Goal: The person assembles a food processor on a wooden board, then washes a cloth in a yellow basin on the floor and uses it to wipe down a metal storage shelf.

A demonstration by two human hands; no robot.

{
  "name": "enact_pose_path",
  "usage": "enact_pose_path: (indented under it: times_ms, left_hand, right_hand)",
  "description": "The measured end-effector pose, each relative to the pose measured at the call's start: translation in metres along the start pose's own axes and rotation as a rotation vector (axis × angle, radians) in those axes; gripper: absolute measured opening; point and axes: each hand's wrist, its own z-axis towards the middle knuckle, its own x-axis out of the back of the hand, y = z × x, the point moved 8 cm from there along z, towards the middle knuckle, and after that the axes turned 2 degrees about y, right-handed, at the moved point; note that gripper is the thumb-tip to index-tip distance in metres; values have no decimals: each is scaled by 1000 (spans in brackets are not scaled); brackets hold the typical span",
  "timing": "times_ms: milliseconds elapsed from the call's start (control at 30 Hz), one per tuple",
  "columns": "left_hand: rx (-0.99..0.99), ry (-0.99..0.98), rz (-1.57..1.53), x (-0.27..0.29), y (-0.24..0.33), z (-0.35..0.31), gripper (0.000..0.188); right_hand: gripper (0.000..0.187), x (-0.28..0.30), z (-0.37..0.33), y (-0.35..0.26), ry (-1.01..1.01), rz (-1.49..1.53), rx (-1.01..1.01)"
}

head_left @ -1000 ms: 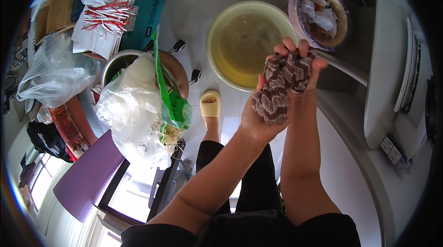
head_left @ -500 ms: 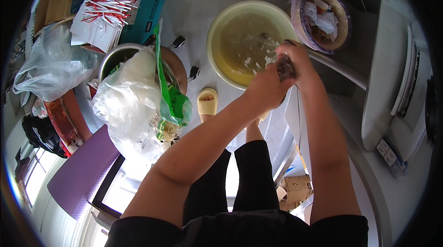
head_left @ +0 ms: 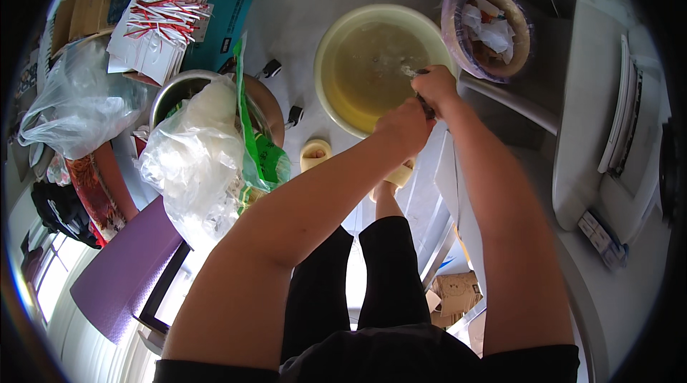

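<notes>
Both hands are closed on a dark, wet, twisted cloth (head_left: 425, 106) at the right side of a pale yellow basin (head_left: 321, 75). My left hand (head_left: 406, 128) grips the lower end, nearest me. Just above it, my right hand (head_left: 437, 87) wraps round the upper end, over the basin's right rim. Most of the cloth is hidden inside my fists. A little water shows at the tip by my right hand. Murky yellowish water (head_left: 365, 72) fills part of the basin, which stands on the grey floor.
Right of the basin stands a wastebasket (head_left: 452, 32) with a purple liner, and a pale pole (head_left: 512, 102) runs beside it. At left are a metal pot (head_left: 166, 93), a white plastic bag (head_left: 189, 158), a green bag (head_left: 268, 161), paper bags (head_left: 161, 47) and a purple mat (head_left: 129, 268).
My hands have shifted slightly left and closed tighter round the cloth, so less of it shows. The water that was splashing down into the basin has dwindled to a little at the tip.
</notes>
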Motion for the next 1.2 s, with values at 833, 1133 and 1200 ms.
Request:
enact_pose_path:
  times_ms: [833, 1133, 1200]
  left_hand:
    - [-87, 126, -1493, 123, 71, -229, 52]
    - [101, -41, -892, 155, 92, -322, 65]
    - [133, -610, -763, 132, 101, -341, 59]
  right_hand:
    - [33, 193, -281, -67, 37, 869, 456]
    - [41, 214, -444, -144, 275, 1070, 678]
    - [41, 204, -468, -155, 380, 877, 718]
